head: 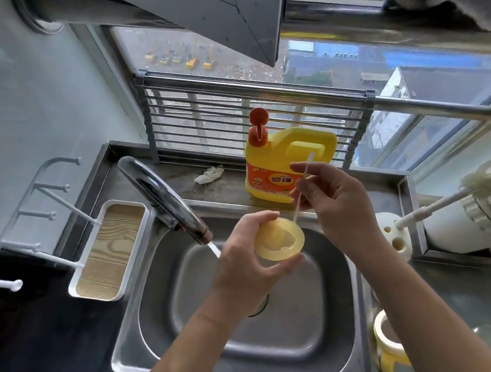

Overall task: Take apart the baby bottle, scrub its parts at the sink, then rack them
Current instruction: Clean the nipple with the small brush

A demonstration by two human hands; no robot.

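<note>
sink basin (293, 332) open | faucet (159, 196) overhangs back-left rim | detergent jug (282, 160) stands behind

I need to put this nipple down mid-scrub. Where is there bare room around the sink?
The wood-grain tray left of the faucet is bare, as is the ledge between the crumpled tissue and the faucet. The sink basin is bare too, under running water. Right of the sink is crowded: brush holder, bottle brush, yellow collar.

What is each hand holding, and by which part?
Left hand grips the nipple by its rim; right hand pinches the thin brush mid-stem.
</note>
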